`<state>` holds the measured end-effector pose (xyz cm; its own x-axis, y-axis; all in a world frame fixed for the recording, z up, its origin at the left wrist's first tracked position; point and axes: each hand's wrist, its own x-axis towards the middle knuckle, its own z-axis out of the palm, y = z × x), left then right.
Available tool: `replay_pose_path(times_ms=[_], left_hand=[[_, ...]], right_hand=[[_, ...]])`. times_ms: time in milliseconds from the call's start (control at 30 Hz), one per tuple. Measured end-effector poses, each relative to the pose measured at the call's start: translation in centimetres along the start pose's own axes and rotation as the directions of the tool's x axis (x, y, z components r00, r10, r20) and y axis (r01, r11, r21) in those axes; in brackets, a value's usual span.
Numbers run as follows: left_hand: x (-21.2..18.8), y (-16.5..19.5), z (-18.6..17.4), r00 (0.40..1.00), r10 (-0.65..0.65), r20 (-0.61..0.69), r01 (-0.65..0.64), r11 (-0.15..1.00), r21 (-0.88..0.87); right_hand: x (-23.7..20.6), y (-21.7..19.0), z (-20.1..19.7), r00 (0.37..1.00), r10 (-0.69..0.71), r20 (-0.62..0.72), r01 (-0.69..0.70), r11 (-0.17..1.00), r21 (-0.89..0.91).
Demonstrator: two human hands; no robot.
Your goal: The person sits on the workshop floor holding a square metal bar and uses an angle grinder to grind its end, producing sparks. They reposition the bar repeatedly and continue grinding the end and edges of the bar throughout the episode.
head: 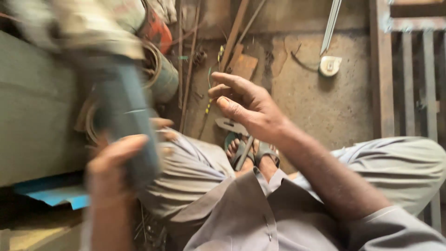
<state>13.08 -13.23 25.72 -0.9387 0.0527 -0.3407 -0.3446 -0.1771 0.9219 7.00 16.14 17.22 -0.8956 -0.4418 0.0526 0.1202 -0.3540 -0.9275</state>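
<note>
**Two hands, one blue tool**

While the person sits low on the floor, one big grey-green slab (32,107) fills the left side, cut off by the edge. One blurry blue tool (127,125) stands near it; its top is hard to make out. The left hand (114,162) wraps its fingers around the tool's lower end. The right hand (246,107) hangs in the middle, fingers loosely curled and half open, holding nothing. Two feet in sandals (251,155) show below it, partly hidden. One small tape measure (330,65) lies far off on the right.
</note>
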Motion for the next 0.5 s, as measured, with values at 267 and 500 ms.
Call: replay_pose_path(times_ms=[267, 500], left_hand=[[6.8, -11.3, 14.5, 0.969, -0.107, 0.223, 0.075, 0.986, 0.149], [7.0, -15.3, 17.7, 0.973, -0.084, 0.215, -0.078, 0.756, 0.649]], right_hand=[[-4.8, 4.2, -2.6, 0.837, 0.205, -0.508, -0.025, 0.941, 0.338], [-8.4, 9.6, -6.9, 0.778, 0.333, -0.533, 0.024, 0.832, 0.554]])
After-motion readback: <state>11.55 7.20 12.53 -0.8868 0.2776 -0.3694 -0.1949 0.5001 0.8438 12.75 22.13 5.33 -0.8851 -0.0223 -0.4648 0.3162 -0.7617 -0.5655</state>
